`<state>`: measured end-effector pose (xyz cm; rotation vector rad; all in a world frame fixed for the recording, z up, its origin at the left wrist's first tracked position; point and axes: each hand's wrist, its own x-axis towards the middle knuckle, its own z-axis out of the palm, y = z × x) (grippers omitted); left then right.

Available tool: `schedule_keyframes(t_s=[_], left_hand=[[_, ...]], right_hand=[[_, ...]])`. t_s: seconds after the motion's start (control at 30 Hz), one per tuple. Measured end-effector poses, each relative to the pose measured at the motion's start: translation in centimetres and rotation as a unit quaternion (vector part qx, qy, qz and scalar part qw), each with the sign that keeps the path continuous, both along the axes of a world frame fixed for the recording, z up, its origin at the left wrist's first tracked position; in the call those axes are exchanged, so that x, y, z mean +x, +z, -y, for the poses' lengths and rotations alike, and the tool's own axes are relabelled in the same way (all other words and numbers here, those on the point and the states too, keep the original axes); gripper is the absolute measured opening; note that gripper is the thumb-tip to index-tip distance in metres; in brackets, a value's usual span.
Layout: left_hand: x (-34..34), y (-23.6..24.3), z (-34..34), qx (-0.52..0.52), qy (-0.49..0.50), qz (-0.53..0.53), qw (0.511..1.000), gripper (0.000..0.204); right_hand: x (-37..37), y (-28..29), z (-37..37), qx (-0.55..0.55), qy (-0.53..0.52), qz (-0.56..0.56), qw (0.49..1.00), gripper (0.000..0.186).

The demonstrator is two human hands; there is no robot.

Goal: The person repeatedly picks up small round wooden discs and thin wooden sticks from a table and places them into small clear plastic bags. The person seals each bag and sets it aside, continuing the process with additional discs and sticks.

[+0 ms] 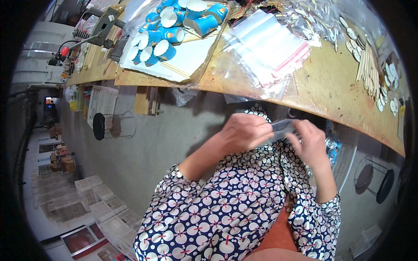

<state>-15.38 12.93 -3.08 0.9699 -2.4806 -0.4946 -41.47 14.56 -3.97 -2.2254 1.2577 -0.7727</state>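
A clear plastic bag (282, 127) is stretched between my two hands, in front of my patterned clothing and just below the table edge. My left hand (246, 132) is closed, its curled fingers gripping one side of the bag. On the other side, my right hand (308, 140) pinches the bag between thumb and fingers. Whether anything lies inside the bag cannot be made out. Beyond my hands, a pile of clear zip bags (267, 48) with a pink-red strip lies on the wooden table (217, 78).
Blue paper cups (165, 35) sit heaped on a white sheet (191, 65) with thin sticks. At the right are wooden sticks (369, 71) and white discs (393, 71). A bench press (102, 28) stands far left. Stools (99, 126) and stacked crates (104, 195) occupy the floor.
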Motion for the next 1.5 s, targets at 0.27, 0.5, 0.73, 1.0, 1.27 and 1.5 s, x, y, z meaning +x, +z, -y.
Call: schedule_keyframes(t_s=[0.27, 0.5, 0.73, 1.0, 1.27, 1.5], left_hand=[[11.5, 5.3, 6.6, -0.146, 0.360, -0.090, 0.917, 0.035], [19.0, 3.7, 10.8, -0.266, 0.387, 0.012, 0.883, 0.012], [3.3, 5.7, 0.6, 0.231, 0.099, -0.460, 0.851, 0.015], [0.7, 4.9, 1.2, 0.035, -0.031, 0.022, 0.999, 0.024], [-0.7, 0.2, 3.3, 0.223, -0.285, 0.211, 0.908, 0.018], [-3.6, -7.3, 1.5, 0.299, -0.203, 0.015, 0.932, 0.025]], right_hand=[[2.3, 0.8, -0.3, -0.024, 0.007, 0.043, 0.999, 0.026], [3.2, 0.9, 0.2, -0.062, 0.009, 0.049, 0.997, 0.028], [2.6, 1.0, 0.4, -0.104, 0.003, 0.028, 0.994, 0.014], [2.7, -0.3, -0.9, -0.066, 0.046, 0.083, 0.993, 0.011], [4.9, -2.2, -2.7, 0.065, 0.070, 0.155, 0.983, 0.060], [3.9, -2.6, -3.6, 0.124, 0.051, 0.107, 0.985, 0.054]])
